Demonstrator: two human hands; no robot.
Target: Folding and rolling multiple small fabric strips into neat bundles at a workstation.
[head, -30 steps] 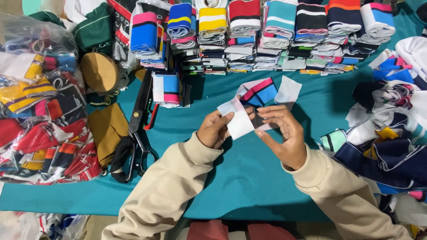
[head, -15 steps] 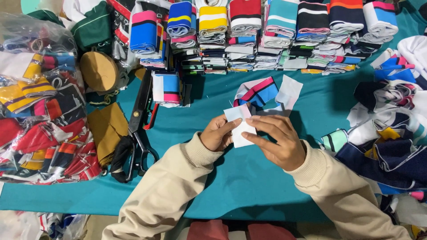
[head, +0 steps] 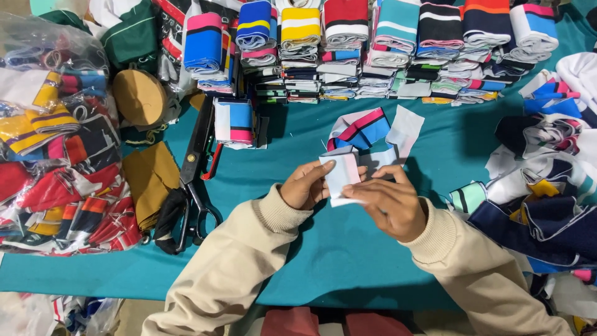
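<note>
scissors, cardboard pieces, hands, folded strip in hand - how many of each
scissors: 1
brown cardboard pieces: 2
hands, left hand and right hand: 2
folded white strip held by both: 1
total: 6

It looks like a garment workshop: a teal-covered bench (head: 323, 267) carries rows of folded striped knit pieces (head: 373, 56) at the far edge, large black shears (head: 196, 168), and bagged trims (head: 50, 143) at left.

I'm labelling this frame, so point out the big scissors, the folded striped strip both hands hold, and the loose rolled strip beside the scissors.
scissors (head: 198, 163): head view, on the dark blades near the pivot.
folded striped strip (head: 341, 175): head view, on its pale folded end between the hands.
loose rolled strip (head: 235, 122): head view, on its blue middle band.
</note>
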